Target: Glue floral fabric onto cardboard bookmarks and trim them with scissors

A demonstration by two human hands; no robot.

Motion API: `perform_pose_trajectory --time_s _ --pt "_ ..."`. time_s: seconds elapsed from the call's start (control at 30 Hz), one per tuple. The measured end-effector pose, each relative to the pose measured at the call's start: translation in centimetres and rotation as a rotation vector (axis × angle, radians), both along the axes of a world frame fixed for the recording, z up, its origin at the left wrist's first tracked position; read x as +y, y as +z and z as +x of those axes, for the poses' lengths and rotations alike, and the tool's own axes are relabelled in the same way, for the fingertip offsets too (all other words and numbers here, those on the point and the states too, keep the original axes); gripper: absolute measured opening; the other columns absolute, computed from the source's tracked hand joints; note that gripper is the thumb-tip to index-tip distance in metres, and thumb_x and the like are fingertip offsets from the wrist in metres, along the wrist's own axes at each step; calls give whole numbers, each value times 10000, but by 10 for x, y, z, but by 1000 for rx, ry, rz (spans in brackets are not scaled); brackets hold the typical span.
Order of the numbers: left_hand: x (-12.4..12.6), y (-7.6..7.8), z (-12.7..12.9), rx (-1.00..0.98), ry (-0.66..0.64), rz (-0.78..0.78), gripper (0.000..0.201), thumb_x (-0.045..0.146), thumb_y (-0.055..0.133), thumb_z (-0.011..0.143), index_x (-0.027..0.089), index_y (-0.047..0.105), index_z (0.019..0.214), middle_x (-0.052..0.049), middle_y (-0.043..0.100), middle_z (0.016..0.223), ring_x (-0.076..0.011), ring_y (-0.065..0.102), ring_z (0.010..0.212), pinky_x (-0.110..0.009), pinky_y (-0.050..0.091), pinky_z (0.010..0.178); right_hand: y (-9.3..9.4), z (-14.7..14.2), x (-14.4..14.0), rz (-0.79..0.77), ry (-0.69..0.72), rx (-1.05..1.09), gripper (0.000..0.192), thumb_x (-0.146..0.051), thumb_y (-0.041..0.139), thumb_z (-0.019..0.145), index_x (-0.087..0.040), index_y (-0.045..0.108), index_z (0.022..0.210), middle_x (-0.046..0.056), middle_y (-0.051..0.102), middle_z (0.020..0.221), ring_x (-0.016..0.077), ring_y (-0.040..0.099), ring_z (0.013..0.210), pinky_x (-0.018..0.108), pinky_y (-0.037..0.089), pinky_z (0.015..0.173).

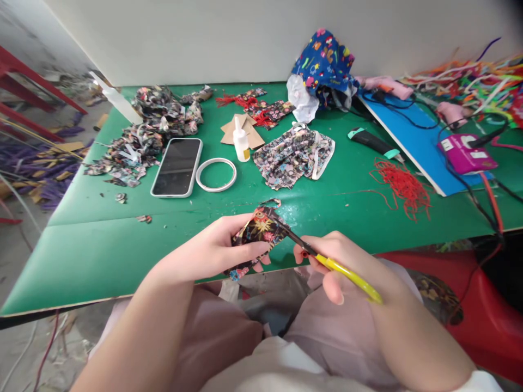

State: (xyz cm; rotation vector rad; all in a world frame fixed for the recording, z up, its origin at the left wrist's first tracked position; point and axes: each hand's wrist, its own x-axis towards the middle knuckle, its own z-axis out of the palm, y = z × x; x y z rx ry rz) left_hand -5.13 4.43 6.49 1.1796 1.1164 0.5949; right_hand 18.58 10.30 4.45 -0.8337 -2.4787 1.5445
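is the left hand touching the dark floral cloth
Touching. The head view shows the left hand gripping the dark floral cloth, its thumb laid across the cloth's face.

White top (269,367), white right sleeve (484,381), pale pinkish legwear (218,326), bare forearms (153,310)

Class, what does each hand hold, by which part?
Left hand: floral fabric, across its middle, thumb on top. Right hand: yellow-handled tool, where its dark shaft meets the handle.
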Motion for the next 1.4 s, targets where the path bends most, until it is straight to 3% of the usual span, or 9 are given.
perform_pose_trajectory --time_s 0.6,1.23,1.4 --pt "0 3 0 -14 10 -17 196 351 584 827 174 550 906 12 649 697 -97 602 557 -158 491 469 4 -1 -3 83 7 -2 803 -837 163 619 -150 555 759 -36 468 536 75 386 478 195 276 481" --pt "0 4 0 -14 -2 -47 207 374 577 828 183 532 896 11 651 702 -99 598 557 -152 462 444 4 -2 -3 99 -6 -16 753 -823 211 659 -152 550 693 -17 519 554 82 430 484 199 291 488" --pt "0 4 0 -22 14 -34 209 371 583 823 175 535 878 10 648 690 -95 590 542 -157 471 456 2 -2 -3 48 -33 8 692 -806 349 657 -147 555 703 -29 514 544 76 412 496 193 295 479"
